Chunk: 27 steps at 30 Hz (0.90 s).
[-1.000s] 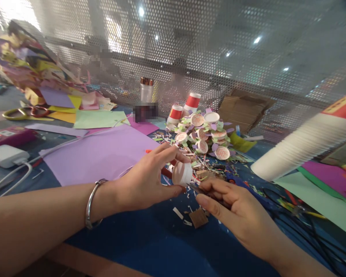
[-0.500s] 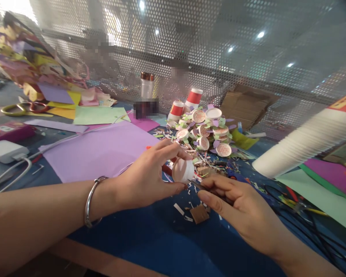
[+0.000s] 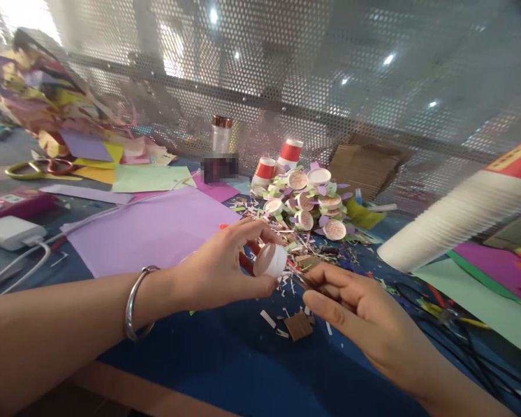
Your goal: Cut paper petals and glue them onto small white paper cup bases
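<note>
My left hand [image 3: 234, 263], a silver bangle on its wrist, grips a short white paper cup bottom [image 3: 272, 260] between thumb and fingers, tilted so its round face points left. To the right, my right hand [image 3: 351, 307] is closed on a thin dark pointed tool [image 3: 303, 282]; most of it is hidden by the fingers, so its kind is unclear. The tool's tip is beside the cup bottom, with a small gap between. Paper scraps and a brown cardboard piece [image 3: 299, 326] lie on the blue table below. Beyond is a pile of similar cup bottoms [image 3: 304, 200] with purple and green paper strips.
Two red-and-white paper cups [image 3: 290, 152] stand behind the pile. A long stack of cups [image 3: 451, 211] leans at right, near black cables [image 3: 455, 347]. Lilac paper [image 3: 147, 229], scissors [image 3: 39, 168] and a white charger [image 3: 13, 231] lie left. A perforated metal screen [image 3: 260, 63] rises behind.
The cup bottom has shifted slightly left with my left hand and turned a little. The tool's tip, earlier at the cup's edge, is now a little apart from it.
</note>
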Each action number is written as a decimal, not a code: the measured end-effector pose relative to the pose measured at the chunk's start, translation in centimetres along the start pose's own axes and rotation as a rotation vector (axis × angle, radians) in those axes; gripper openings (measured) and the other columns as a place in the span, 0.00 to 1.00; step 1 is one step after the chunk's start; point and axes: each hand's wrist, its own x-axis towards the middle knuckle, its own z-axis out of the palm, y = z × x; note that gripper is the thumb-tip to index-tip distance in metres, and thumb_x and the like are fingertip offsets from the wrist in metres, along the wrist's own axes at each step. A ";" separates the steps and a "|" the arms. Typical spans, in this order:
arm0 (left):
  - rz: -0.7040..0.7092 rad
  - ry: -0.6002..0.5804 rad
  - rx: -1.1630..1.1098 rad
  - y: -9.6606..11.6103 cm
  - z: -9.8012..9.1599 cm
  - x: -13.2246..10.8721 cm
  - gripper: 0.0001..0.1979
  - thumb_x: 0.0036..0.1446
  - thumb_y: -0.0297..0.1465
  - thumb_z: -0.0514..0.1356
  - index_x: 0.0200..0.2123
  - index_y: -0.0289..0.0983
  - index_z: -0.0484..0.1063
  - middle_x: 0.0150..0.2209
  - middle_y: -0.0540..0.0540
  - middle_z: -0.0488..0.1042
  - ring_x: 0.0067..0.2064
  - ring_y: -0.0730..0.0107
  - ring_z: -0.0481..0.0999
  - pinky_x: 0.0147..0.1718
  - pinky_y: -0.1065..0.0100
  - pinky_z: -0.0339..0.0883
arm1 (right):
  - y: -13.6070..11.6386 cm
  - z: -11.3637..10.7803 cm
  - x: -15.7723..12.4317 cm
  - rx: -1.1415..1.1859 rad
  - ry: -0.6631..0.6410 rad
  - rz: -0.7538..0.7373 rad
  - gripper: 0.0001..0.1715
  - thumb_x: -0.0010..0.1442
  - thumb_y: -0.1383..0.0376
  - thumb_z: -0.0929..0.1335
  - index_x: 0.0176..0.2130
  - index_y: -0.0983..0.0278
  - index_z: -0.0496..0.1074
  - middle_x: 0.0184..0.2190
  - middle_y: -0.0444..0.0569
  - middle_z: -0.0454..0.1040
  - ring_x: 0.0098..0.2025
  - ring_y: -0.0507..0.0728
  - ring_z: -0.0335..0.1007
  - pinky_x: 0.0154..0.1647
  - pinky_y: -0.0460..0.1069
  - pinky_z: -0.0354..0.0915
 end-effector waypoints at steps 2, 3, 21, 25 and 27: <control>-0.083 -0.068 -0.071 0.0 -0.2 0.2 0.20 0.51 0.31 0.67 0.48 0.38 0.73 0.40 0.48 0.74 0.39 0.69 0.74 0.33 0.70 0.71 | -0.1 -0.1 0.0 0.006 0.048 -0.016 0.19 0.67 0.48 0.67 0.39 0.60 0.70 0.30 0.43 0.71 0.31 0.52 0.67 0.31 0.45 0.64; -0.113 -0.113 -0.094 0.1 -0.3 0.3 0.20 0.52 0.33 0.67 0.49 0.38 0.73 0.39 0.48 0.74 0.39 0.69 0.73 0.33 0.70 0.70 | -0.1 0.0 -0.1 0.006 0.080 -0.036 0.18 0.67 0.48 0.68 0.39 0.60 0.70 0.30 0.42 0.71 0.31 0.52 0.68 0.31 0.45 0.65; -0.158 -0.399 0.227 1.9 0.2 -0.8 0.15 0.65 0.38 0.55 0.36 0.34 0.76 0.29 0.49 0.75 0.29 0.73 0.70 0.26 0.71 0.59 | 0.1 1.9 0.0 -0.090 0.186 -0.113 0.09 0.63 0.58 0.71 0.36 0.61 0.74 0.26 0.42 0.71 0.27 0.51 0.66 0.26 0.44 0.64; -0.216 -0.523 0.096 1.7 -0.1 -0.4 0.11 0.62 0.35 0.57 0.38 0.34 0.77 0.32 0.48 0.76 0.33 0.71 0.73 0.29 0.73 0.62 | 0.0 2.1 -0.1 0.031 0.070 -0.057 0.09 0.63 0.59 0.72 0.35 0.62 0.73 0.27 0.41 0.71 0.29 0.51 0.67 0.29 0.45 0.64; -0.232 -0.585 -0.022 1.6 -0.2 -0.2 0.10 0.63 0.35 0.58 0.37 0.34 0.75 0.32 0.48 0.75 0.34 0.71 0.72 0.31 0.74 0.64 | -0.2 2.0 -0.1 0.090 0.031 -0.027 0.09 0.63 0.60 0.72 0.34 0.62 0.72 0.26 0.40 0.70 0.29 0.50 0.65 0.29 0.44 0.62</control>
